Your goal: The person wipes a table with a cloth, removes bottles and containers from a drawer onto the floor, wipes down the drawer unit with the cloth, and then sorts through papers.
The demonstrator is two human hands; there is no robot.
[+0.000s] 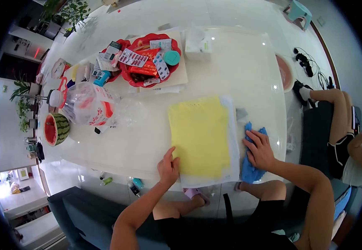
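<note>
A stack of yellow and white sheets (pixel 199 137) lies flat near the table's front edge, the yellow one on top. My left hand (pixel 169 167) is at the left edge of these sheets, index finger and thumb apart, the other fingers curled in. To the right of the sheets, my right hand (pixel 259 151) grips a crumpled blue cloth (pixel 251 172) against the tabletop, its fingers bent over it. Part of the cloth is hidden under the palm. A small grey piece (pixel 241 114) lies just beyond the cloth.
On the white table (pixel 239 62) are a red bowl (pixel 126 75) of medicine packs, a tissue pack (pixel 198 49), a large plastic bottle (pixel 89 104) and a cut watermelon (pixel 62 129). A seated person (pixel 335 112) is at right. A pink basin (pixel 285 73) stands beyond the right edge.
</note>
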